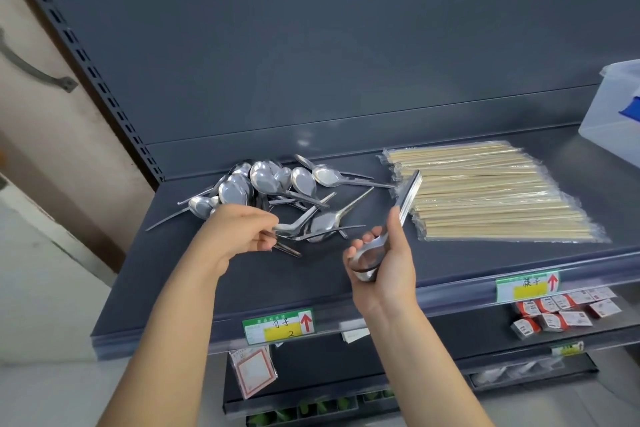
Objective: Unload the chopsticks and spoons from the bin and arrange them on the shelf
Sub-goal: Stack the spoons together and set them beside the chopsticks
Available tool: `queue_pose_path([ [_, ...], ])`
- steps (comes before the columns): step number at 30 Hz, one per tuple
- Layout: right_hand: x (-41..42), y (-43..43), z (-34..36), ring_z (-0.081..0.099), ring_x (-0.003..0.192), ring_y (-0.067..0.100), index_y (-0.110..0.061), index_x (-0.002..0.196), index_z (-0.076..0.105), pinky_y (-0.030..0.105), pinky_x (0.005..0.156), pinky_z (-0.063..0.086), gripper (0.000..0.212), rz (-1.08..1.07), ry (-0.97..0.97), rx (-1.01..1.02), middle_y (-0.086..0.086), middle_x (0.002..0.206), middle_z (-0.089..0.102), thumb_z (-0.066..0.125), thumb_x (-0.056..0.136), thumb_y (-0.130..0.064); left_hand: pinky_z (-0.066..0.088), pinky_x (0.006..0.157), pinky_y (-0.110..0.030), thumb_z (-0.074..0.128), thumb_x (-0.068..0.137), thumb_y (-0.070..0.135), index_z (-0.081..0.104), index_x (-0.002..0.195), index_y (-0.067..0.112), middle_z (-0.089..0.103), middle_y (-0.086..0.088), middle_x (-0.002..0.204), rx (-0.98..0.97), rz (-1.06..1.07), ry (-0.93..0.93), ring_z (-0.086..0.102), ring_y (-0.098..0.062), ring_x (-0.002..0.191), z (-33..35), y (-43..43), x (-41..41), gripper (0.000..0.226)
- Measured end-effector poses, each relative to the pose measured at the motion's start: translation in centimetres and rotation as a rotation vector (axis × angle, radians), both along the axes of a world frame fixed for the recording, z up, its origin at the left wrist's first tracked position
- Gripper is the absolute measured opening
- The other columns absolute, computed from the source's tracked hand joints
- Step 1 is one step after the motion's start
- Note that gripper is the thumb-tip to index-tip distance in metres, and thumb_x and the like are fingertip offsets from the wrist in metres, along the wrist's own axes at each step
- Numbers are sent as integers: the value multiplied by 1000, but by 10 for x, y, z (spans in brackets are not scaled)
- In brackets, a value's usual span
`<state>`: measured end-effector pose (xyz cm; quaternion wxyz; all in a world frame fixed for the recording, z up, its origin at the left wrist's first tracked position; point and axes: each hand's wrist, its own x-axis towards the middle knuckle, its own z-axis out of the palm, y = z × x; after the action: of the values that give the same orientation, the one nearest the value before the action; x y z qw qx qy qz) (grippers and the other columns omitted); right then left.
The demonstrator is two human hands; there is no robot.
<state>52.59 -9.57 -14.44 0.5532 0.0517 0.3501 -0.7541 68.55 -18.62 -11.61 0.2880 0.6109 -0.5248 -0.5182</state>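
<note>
- Spoons [277, 191] sit in a loose heap on the left of the shelf [194, 274], not yet sorted; chopsticks [485, 198] lie in wrapped packs on the right (that half looks done).
- Left hand [239, 232] pinches one spoon's handle at the heap's edge; right hand [388, 263] grips a nested stack [408, 196] of spoons, handles up.
- Bin [613, 114] stands at the far right; I cannot see what is in it; by my reckoning, tidying the spoons is what's left.

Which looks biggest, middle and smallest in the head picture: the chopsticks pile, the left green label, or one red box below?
1. chopsticks pile
2. left green label
3. red box; it sits farther away, so true size is unsure.
</note>
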Motion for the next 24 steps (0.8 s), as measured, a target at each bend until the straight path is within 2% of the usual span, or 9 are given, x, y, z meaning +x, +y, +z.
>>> queue_pose_path([
  [8,6,-3,-4,48,49,12,-14,78,47,24,53,44,39,-28,91,-1,-2,61,45,65,84,-49,52,53,-18,55,85,-7,73,88,-2,70,-16,81,31,-84,192,64,-14,57,16,25,6,19],
  [11,10,-3,-8,61,61,16,-14,81,52,28,60,51,39,-5,146,-25,0,66,57,61,85,-51,52,57,-18,57,85,-8,73,90,0,71,-14,77,12,-143,255,65,-13,60,16,42,-7,19],
  [14,15,-2,-15,61,69,19,-13,79,54,30,66,48,39,39,114,-117,2,70,62,52,91,-50,53,65,-22,65,83,-3,74,98,8,71,-10,74,-57,-216,228,64,-13,64,5,61,-27,20],
  [17,14,1,-17,62,75,20,-12,88,56,32,69,48,40,81,69,-142,5,79,63,53,89,-51,51,72,-18,71,83,10,74,98,27,75,6,89,-254,-283,134,63,-1,71,-10,76,-42,23],
  [19,10,4,-16,63,79,22,-10,93,59,34,77,49,45,117,65,-140,5,80,64,55,86,-54,46,78,-10,72,83,20,74,103,26,72,16,100,-423,-311,99,64,7,89,-17,82,-46,21],
  [22,2,5,-13,62,73,21,-11,81,58,37,89,49,46,137,-23,-138,3,70,58,62,81,-56,38,86,-6,63,87,42,72,110,24,68,16,107,-693,-374,-63,56,6,107,-28,86,-51,31],
  [24,-2,6,-11,59,63,16,-13,71,55,31,82,51,45,141,-66,-139,1,64,53,64,79,-56,34,91,-10,47,90,57,69,115,25,63,15,108,-836,-409,-203,51,1,104,-37,87,-54,46],
])
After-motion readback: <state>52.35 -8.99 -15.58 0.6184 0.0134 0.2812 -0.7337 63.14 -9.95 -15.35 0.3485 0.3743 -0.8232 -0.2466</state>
